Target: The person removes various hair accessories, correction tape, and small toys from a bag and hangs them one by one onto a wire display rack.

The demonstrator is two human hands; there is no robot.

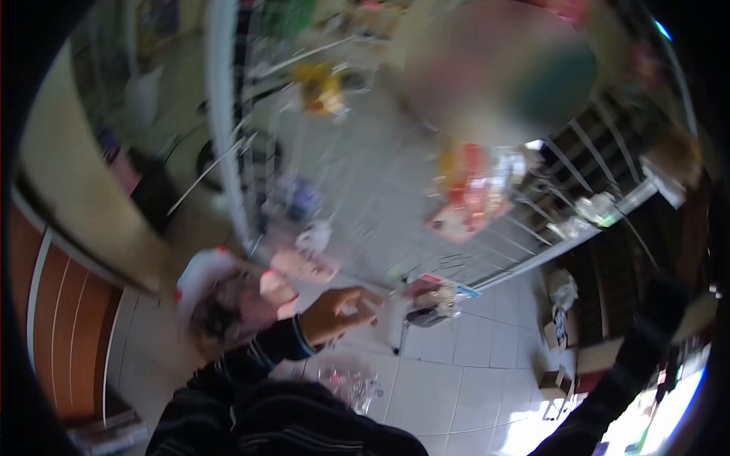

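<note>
Apparently empty, your left hand curls loosely at lower centre, just left of the pink-edged packet near the foot of the wire rack, which a careless rightward swing could knock, while your right hand, upper right, is too blurred to read.

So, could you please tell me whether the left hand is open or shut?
The left hand is partly open: its fingers curl loosely, leaving a gap.

Brown panelling stands at left; on the pale tiled floor, cardboard boxes sit at right.
</note>
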